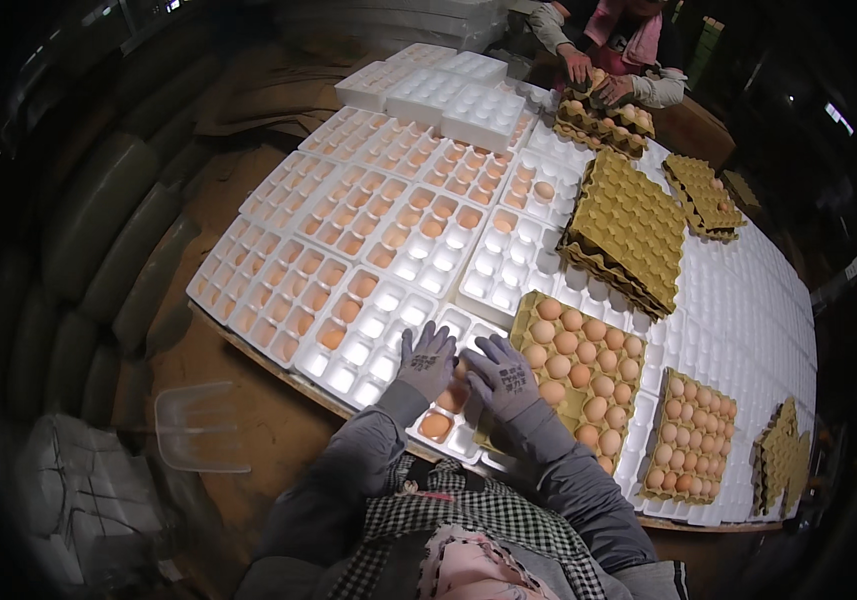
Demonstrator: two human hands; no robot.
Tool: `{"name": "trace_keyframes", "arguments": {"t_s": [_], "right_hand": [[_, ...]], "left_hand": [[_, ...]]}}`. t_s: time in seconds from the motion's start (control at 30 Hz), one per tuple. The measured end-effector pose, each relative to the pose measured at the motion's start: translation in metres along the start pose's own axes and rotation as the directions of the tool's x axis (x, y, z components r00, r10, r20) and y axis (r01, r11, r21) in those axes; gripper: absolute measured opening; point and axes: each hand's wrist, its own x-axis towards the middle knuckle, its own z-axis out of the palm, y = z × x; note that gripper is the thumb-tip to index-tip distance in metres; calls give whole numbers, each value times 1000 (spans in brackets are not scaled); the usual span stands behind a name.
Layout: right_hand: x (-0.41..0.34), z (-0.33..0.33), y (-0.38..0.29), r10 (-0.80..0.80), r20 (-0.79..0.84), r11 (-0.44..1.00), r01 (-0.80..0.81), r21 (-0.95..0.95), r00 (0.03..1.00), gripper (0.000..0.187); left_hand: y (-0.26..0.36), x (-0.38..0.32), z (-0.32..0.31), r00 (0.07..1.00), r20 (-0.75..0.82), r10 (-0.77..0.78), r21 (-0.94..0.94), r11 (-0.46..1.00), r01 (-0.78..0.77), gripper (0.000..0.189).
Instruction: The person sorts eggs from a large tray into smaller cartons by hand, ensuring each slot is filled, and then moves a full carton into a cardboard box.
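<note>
My left hand (427, 363), in a grey glove, is palm down over the near foam egg tray (447, 324), its fingers spread. My right hand (503, 376), also gloved, is beside it with the fingers bent, near the left edge of a pulp tray (568, 411) of brown eggs. Part of an egg shows between the two hands. Both palms are hidden, so I cannot tell whether either holds an egg. Below them, a brown egg (435, 426) sits in a cell of the near foam tray. To the left is a partly filled foam tray (377, 339).
Foam trays with eggs (353, 210) cover the table's left side. Stacked pulp trays (627, 229) stand beyond my right hand; another full pulp tray (691, 437) lies at right. A co-worker's hands (595, 79) touch egg trays at the far end. A plastic crate (201, 429) is on the floor.
</note>
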Motion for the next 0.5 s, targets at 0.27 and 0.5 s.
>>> {"name": "trace_keyframes", "arguments": {"t_s": [0.27,0.5], "right_hand": [[-120,-98,63,744,-185,592,-505,628,642,39],[-91,-69,36,307,142,952,-300,-67,941,62]], "left_hand": [[46,-35,-61,996,-87,-21,-719,693,-48,47],[120,-46,-28,881,-49,470,114,879,-463,54]]}}
